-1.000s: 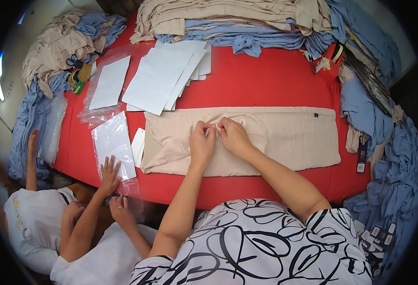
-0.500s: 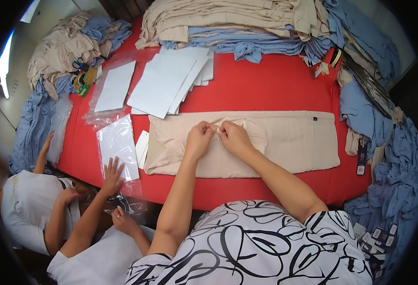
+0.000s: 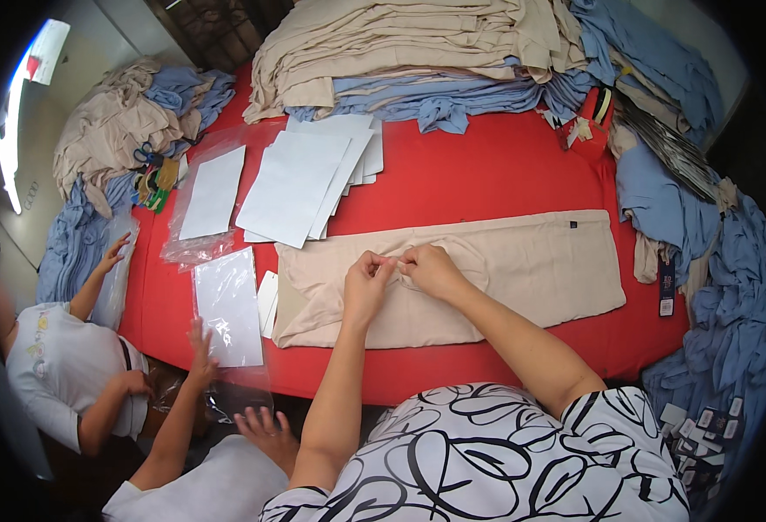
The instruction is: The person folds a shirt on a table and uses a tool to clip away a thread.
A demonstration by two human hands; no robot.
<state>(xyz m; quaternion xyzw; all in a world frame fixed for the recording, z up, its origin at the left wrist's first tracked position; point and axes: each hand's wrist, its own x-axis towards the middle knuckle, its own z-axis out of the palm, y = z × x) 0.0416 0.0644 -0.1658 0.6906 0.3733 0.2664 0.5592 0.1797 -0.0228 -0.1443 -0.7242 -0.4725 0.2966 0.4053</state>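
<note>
A beige cloth garment (image 3: 548,278), folded into a long flat strip with a small dark label near its right end, lies across the red table. My left hand (image 3: 366,285) is closed in a pinch over its rumpled left half. Facing it, my right hand (image 3: 436,273) also pinches, fingertips almost meeting the left ones. Both seem to grip a bit of the cloth; the exact spot between the fingertips is too small to make out. Beside the garment's left end rests a narrow white card (image 3: 267,303).
White sheets (image 3: 300,187) lie fanned behind the left end, near clear plastic bags (image 3: 213,196). Two co-workers in white shirts sit at the left; one has hands around a bagged sheet (image 3: 229,309). Piles of beige (image 3: 400,43) and blue clothes (image 3: 705,287) ring the red table (image 3: 496,178).
My hands keep pinching at nearly the same place on the garment. The view has shifted slightly. The near co-worker's hand has lifted off the bagged sheet, and their other hand has spread open.
</note>
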